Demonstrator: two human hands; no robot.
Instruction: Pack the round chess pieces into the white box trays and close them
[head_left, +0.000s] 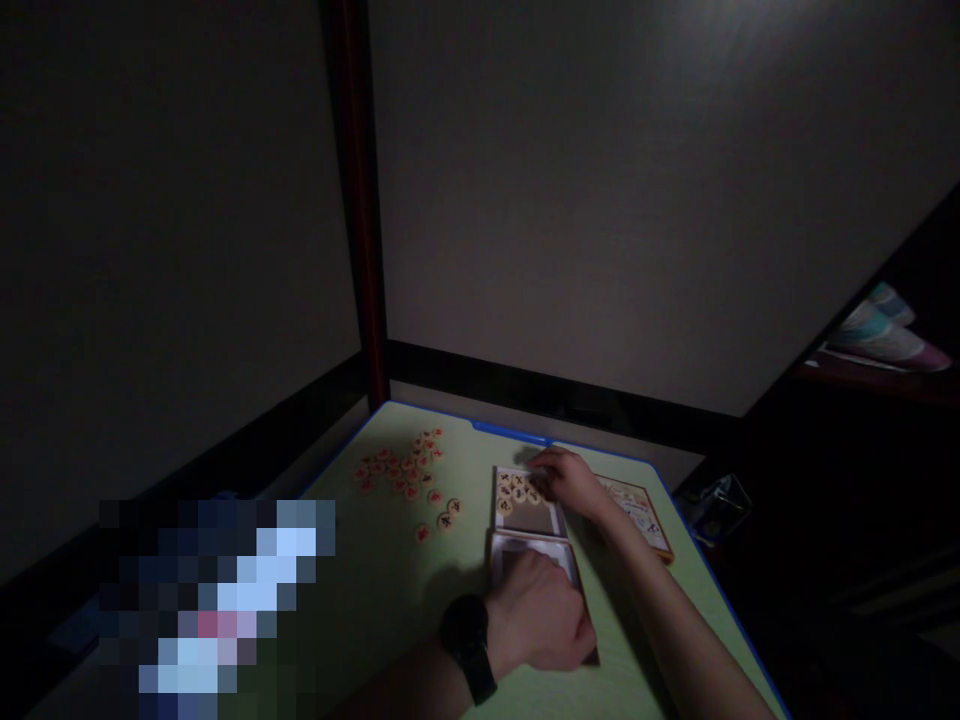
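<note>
An open hinged box (529, 519) stands on the light green table. In its far half lie several round Chinese chess pieces (519, 481) with dark characters. My right hand (571, 484) reaches over that half's right side, fingers bent down at the pieces; its fingertips are partly hidden. Over the near half is my left hand (541, 612), wearing a black watch, its fingers curled under and out of sight. Whatever either hand grips cannot be made out. Left of the box, red-marked chess pieces (407, 464) are spread loosely, with a few dark-marked pieces (445, 521) nearer the box.
A flat printed case (634, 512) with a brown edge lies right of my right forearm. The green table (360, 590) has a blue rim and stands against walls in a corner. A clear container (716, 510) is beyond its right edge. The room is dim.
</note>
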